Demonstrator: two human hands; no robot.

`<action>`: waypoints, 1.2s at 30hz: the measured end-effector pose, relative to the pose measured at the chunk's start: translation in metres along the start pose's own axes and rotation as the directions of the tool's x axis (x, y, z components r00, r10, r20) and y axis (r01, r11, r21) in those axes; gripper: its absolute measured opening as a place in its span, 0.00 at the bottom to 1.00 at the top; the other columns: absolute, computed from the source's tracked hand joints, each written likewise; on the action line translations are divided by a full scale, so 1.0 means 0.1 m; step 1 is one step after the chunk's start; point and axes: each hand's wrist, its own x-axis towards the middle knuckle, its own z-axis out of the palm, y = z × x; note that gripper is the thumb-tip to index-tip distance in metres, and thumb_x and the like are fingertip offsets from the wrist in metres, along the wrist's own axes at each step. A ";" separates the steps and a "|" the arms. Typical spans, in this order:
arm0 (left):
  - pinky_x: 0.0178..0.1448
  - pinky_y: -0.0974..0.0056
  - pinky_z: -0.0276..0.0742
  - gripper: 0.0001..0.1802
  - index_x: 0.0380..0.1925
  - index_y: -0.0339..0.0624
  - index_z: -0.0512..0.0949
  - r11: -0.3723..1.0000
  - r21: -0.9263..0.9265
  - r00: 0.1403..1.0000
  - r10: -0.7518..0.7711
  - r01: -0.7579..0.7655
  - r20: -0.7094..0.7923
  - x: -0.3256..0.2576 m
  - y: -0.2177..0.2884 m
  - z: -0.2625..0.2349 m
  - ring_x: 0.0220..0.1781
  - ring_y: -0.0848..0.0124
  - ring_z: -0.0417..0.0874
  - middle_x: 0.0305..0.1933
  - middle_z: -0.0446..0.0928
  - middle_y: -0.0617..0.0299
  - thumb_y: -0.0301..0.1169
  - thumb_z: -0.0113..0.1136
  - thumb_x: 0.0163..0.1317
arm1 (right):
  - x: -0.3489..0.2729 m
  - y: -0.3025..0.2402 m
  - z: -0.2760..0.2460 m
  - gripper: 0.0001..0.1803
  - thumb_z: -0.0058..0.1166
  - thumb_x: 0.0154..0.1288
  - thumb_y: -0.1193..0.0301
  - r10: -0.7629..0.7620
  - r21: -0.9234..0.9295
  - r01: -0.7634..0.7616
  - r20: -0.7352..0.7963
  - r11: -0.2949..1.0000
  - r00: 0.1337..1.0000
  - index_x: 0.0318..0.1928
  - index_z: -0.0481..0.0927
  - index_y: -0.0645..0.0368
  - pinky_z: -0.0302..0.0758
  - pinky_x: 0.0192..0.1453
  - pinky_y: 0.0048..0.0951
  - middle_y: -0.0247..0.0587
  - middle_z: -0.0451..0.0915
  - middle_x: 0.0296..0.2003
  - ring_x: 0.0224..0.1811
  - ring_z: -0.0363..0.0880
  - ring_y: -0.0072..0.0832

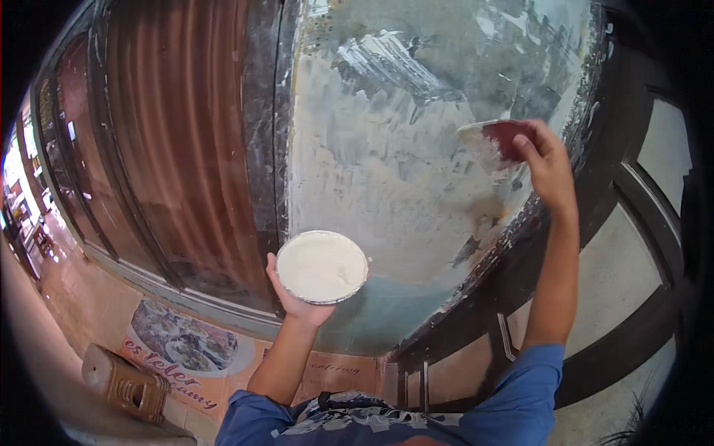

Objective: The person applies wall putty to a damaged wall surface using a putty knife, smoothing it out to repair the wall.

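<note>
My left hand [301,303] holds up a round tub of white filler paste [321,266] from below, its fingers around the side. The paste comes close to the rim, with a rough dip toward the lower right. Between the thumb and fingers of my right hand [547,160] is a dark red putty spreader [509,141], its left end smeared with white. The spreader lies against or just in front of the wall [387,193]; which of the two I cannot tell. Grey-white patches cover this wall, and thick white streaks [394,63] mark its upper part.
On the left, brown curtains [175,134] hang behind dark-framed glass. To the right stands a dark-framed panelled door [625,253]. A brown plastic stool [126,383] stands at the lower left, beside a printed banner [182,349] lying on the floor.
</note>
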 end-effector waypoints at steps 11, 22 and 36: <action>0.68 0.22 0.60 0.55 0.71 0.43 0.60 0.999 -0.041 0.998 0.005 -0.007 -0.057 0.04 -0.06 0.06 0.68 0.21 0.60 0.72 0.58 0.32 0.76 0.42 0.57 | 0.82 -0.02 -0.57 0.15 0.57 0.67 0.75 -0.036 -0.676 0.100 0.108 0.730 0.993 0.54 0.78 0.62 0.75 0.53 0.38 0.54 0.83 0.45 0.47 0.81 0.50; 0.69 0.21 0.57 0.53 0.70 0.47 0.62 0.999 0.001 0.999 0.040 -0.040 -0.035 0.16 -0.12 0.09 0.70 0.21 0.58 0.73 0.57 0.35 0.76 0.42 0.57 | 1.00 0.15 -0.37 0.12 0.57 0.66 0.74 -0.095 -0.784 0.114 0.071 0.610 0.993 0.50 0.80 0.58 0.74 0.55 0.42 0.52 0.83 0.44 0.51 0.78 0.54; 0.68 0.22 0.60 0.53 0.71 0.46 0.61 0.996 0.010 0.993 0.092 -0.091 -0.075 0.45 -0.25 0.12 0.69 0.23 0.60 0.74 0.58 0.37 0.75 0.38 0.59 | 1.13 -0.03 -0.57 0.08 0.54 0.66 0.80 -0.216 -0.650 0.301 0.210 0.698 0.954 0.46 0.77 0.65 0.75 0.45 0.35 0.50 0.80 0.33 0.35 0.77 0.43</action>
